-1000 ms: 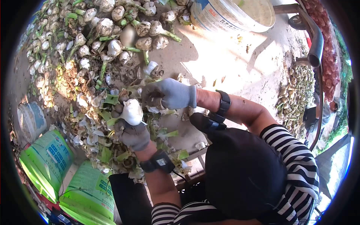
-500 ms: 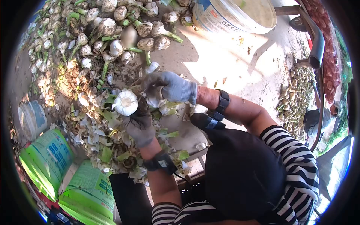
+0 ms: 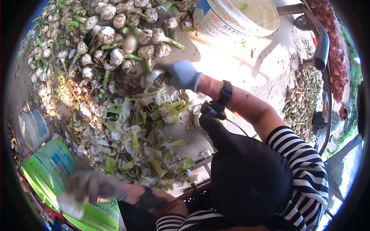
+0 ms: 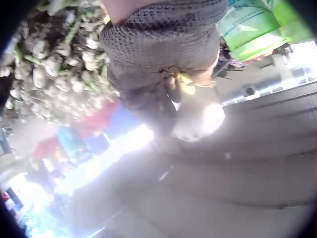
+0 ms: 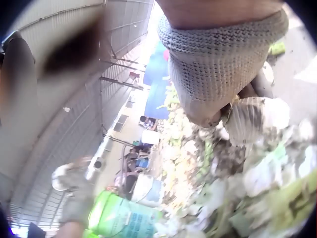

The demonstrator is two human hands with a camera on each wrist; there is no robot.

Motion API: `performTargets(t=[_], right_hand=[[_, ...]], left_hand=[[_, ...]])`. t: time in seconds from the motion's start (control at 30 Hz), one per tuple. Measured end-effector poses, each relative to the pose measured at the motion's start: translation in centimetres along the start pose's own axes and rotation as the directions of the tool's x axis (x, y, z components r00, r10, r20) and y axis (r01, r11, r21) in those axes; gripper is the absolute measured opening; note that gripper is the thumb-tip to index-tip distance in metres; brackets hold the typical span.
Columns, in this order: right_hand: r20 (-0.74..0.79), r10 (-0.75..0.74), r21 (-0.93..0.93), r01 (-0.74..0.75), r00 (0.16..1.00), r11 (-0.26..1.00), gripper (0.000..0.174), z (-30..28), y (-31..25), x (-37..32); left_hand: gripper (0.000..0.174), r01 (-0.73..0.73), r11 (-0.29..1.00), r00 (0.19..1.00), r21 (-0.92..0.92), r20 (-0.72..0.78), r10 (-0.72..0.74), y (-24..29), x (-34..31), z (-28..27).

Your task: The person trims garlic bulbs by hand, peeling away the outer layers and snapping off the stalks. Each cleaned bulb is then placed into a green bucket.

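Note:
In the head view my gloved left hand [image 3: 94, 186], blurred, is out over the green buckets at the lower left. It grips a white garlic bulb [image 3: 71, 206] by its stem; in the left wrist view the pale bulb [image 4: 198, 119] hangs beyond the curled fingers. My gloved right hand [image 3: 179, 75] reaches to the near edge of the garlic heap. Its fingers close on a dirty-skinned garlic bulb [image 3: 155, 76], whose ribbed side [image 5: 245, 121] shows in the right wrist view. Part of that bulb is hidden by the hand.
Unpeeled garlic [image 3: 108, 34] with green stems covers the ground at upper left. Loose skins and leaves [image 3: 135, 131] lie heaped in front of me. Two green buckets [image 3: 54, 161] stand lower left, a white bucket [image 3: 216, 19] at the top, a metal pipe [image 3: 322, 54] at right.
My left hand has carried the white bulb from the skin heap down and left to the green buckets. My right hand has left the heap's middle and moved up to another bulb.

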State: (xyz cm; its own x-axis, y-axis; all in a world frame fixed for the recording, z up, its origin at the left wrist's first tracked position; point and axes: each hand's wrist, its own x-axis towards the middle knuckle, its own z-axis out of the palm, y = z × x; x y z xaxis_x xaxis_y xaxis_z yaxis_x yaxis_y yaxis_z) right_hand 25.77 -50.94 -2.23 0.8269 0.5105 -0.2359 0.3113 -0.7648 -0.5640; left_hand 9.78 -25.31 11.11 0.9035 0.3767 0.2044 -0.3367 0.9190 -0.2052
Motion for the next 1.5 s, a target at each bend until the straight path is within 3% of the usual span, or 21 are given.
performTargets(t=[0.07, 0.17, 0.2, 0.23, 0.27, 0.33, 0.43, 0.5, 0.6, 0.63, 0.77, 1.07, 1.13, 1.17, 1.2, 1.23, 1.27, 1.3, 1.33, 1.4, 1.5], right_hand=[[-0.210, -0.033, -0.062, 0.021, 0.977, 0.998, 0.043, -1.0, 2.2, 1.7], [-0.129, 0.011, -0.241, -0.043, 0.992, 0.970, 0.041, -1.2, 2.9, 4.7], [-0.047, 0.079, -0.305, -0.090, 0.996, 0.948, 0.041, -0.8, 2.3, 5.5], [0.034, 0.157, -0.372, -0.133, 0.987, 0.918, 0.041, -0.4, 2.1, 5.8], [0.035, 0.160, -0.376, -0.136, 0.986, 0.917, 0.041, 0.1, 2.7, 6.1], [-0.084, 0.083, -0.289, -0.104, 0.993, 0.952, 0.042, 1.0, 4.2, 6.7], [-0.061, 0.055, -0.070, -0.060, 0.997, 0.996, 0.041, 0.3, 3.5, 3.7], [0.023, -0.065, 0.215, 0.058, 0.998, 0.975, 0.041, 0.3, 2.0, 0.7], [0.061, -0.256, 0.625, 0.164, 0.965, 0.763, 0.041, 2.4, 1.1, -2.7], [0.137, -0.203, 0.768, 0.026, 0.969, 0.640, 0.039, 2.2, 0.4, -3.0], [0.173, -0.160, 0.619, 0.020, 0.972, 0.785, 0.040, 3.0, 1.0, -2.5], [0.354, -0.212, 0.637, -0.069, 0.911, 0.768, 0.028, 0.6, -0.6, -2.1], [0.305, -0.210, 0.709, -0.075, 0.929, 0.701, 0.027, 1.3, -0.3, -2.3], [0.231, -0.220, 0.790, -0.051, 0.948, 0.611, 0.026, 2.1, 0.1, -2.4], [0.156, -0.221, 0.859, -0.022, 0.963, 0.512, 0.025, 2.8, 0.5, -2.5], [0.285, -0.056, 0.881, -0.238, 0.957, 0.410, 0.022, 2.8, -0.3, -2.7], [0.286, -0.055, 0.880, -0.239, 0.957, 0.409, 0.022, 3.0, -0.1, -2.8], [0.347, -0.056, 0.892, -0.311, 0.936, 0.327, 0.021, 3.2, 0.1, -2.9], [0.408, -0.064, 0.892, -0.382, 0.911, 0.241, 0.019, 3.4, 0.2, -2.9], [0.441, -0.102, 0.859, -0.386, 0.892, 0.337, 0.017, 3.5, 0.7, -2.7], [0.343, -0.229, 0.791, -0.149, 0.911, 0.593, 0.015, 4.0, 2.2, -2.1]], left_hand=[[0.027, -0.044, 0.985, 0.970, 0.165, 0.244, 0.002, 3.1, 0.1, 2.6], [0.029, -0.086, 0.923, 0.996, 0.376, 0.026, 0.082, 2.0, 0.6, 1.3], [0.041, 0.080, 0.849, 0.994, 0.522, -0.109, -0.027, 2.3, 0.7, 0.0], [0.049, 0.304, 0.874, 0.951, 0.380, -0.169, -0.258, 0.3, 1.6, -1.9], [0.052, 0.287, 0.830, 0.945, 0.478, -0.282, -0.164, -1.3, 0.8, -3.8], [0.053, 0.368, 0.655, 0.896, 0.660, -0.440, -0.060, -3.2, -1.3, -8.7], [0.048, 0.630, 0.487, 0.734, 0.605, -0.668, -0.121, -7.3, -2.4, -12.2], [0.047, 0.626, 0.369, 0.757, 0.687, -0.649, -0.075, -8.8, -4.2, -16.4], [0.047, 0.626, 0.224, 0.775, 0.747, -0.628, -0.070, -9.5, -4.6, -17.4], [0.048, 0.636, 0.204, 0.770, 0.744, -0.630, -0.103, -9.5, -4.6, -17.2], [0.054, 0.496, -0.056, 0.847, 0.866, -0.497, -0.190, -9.3, -5.4, -17.0], [0.062, 0.641, 0.110, 0.762, 0.759, -0.613, -0.210, -7.0, -5.3, -14.0], [0.060, 0.710, 0.556, 0.676, 0.433, -0.640, -0.365, -6.0, -5.2, -14.2], [0.061, 0.701, 0.600, 0.664, 0.385, -0.659, -0.354, -7.1, -5.2, -13.6], [0.061, 0.702, 0.600, 0.662, 0.383, -0.660, -0.354, -7.1, -5.3, -13.9], [0.056, 0.666, 0.349, 0.743, 0.659, -0.629, -0.228, -7.0, -5.5, -14.4], [0.052, 0.554, 0.035, 0.827, 0.832, -0.546, -0.132, -6.8, -5.6, -14.7], [0.052, 0.554, 0.036, 0.827, 0.832, -0.546, -0.131, -6.6, -5.6, -14.8], [0.050, 0.649, 0.286, 0.758, 0.705, -0.633, -0.161, -6.5, -5.5, -14.8], [0.046, 0.673, 0.686, 0.607, 0.277, -0.737, -0.297, -6.0, -5.4, -14.8], [0.040, 0.622, 0.759, 0.629, 0.194, -0.701, -0.336, -6.5, -5.3, -14.4]])
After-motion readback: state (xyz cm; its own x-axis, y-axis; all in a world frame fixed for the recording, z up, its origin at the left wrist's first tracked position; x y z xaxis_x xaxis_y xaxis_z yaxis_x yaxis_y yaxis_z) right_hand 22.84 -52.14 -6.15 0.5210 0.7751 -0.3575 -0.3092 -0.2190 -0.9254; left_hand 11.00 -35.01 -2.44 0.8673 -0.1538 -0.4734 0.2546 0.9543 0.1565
